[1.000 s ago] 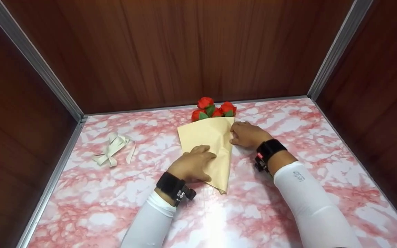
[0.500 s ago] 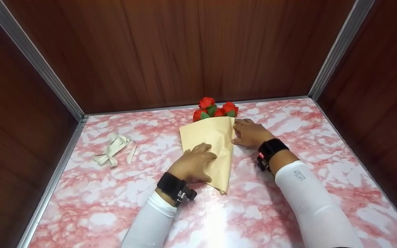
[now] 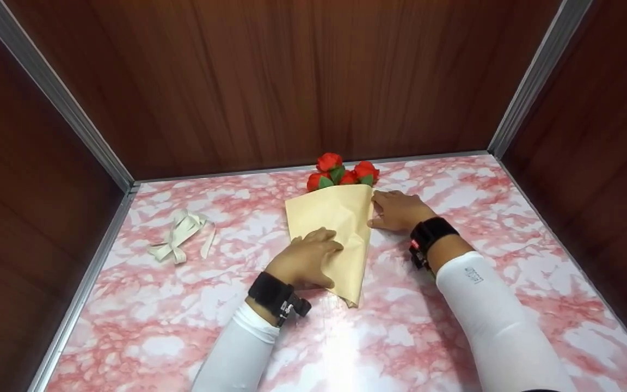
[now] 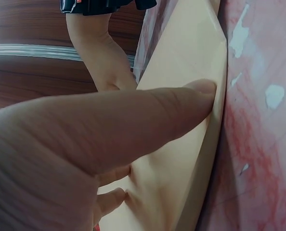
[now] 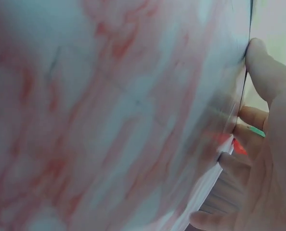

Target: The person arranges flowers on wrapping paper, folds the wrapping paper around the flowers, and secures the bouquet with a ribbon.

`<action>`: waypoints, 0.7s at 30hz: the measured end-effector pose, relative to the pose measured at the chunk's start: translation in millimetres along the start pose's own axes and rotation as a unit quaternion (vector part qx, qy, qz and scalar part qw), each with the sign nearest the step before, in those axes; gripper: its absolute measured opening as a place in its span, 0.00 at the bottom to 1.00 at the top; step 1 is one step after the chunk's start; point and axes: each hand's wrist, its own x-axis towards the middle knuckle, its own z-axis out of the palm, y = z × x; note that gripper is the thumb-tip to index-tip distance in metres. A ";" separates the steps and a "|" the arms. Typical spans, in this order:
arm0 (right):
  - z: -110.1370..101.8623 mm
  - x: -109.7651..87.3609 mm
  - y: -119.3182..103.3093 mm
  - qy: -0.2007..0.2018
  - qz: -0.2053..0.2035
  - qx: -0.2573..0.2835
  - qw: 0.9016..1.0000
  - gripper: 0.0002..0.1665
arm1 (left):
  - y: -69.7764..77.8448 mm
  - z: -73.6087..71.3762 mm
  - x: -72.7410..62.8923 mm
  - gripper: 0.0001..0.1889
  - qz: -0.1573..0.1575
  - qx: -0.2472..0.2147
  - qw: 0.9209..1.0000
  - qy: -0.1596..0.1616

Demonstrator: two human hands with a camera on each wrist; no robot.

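A bunch of red artificial-looking roses [image 3: 329, 161] with green leaves sticks out of the top of a tan wrapping paper [image 3: 335, 207], which lies folded into a cone on the table. Across the lower left of the paper my left hand [image 3: 305, 261] rests with spread fingers. Its thumb [image 4: 201, 91] presses near the paper's edge in the left wrist view. At the upper right edge of the paper is my right hand [image 3: 398, 211], fingertips down beside the fold. In the right wrist view its fingers [image 5: 237, 168] are spread, with tips at the table surface. The stems are hidden inside the paper.
A loose cream ribbon [image 3: 180, 237] lies in a heap on the left of the pink-and-white marbled table [image 3: 172, 316]. Brown wood-grain panels [image 3: 313, 81] with metal edging enclose the back and both sides.
The wrapped roses have shifted slightly to the right. My right hand has also slid a little right along with the paper's edge, while my left hand stays nearly in place.
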 end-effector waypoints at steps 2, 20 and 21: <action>-0.5 0.2 0.3 -0.007 0.004 -0.011 1.000 0.44 | -0.4 -0.2 -0.5 0.46 -0.002 -0.004 1.000 -0.001; 10.5 -11.3 -25.3 -0.031 0.036 -0.030 0.998 0.46 | -4.9 2.4 0.4 0.45 0.007 -0.010 1.000 0.004; 11.6 -16.0 -29.1 -0.029 0.026 -0.030 0.999 0.46 | -4.7 2.3 0.4 0.45 0.006 -0.007 1.000 0.004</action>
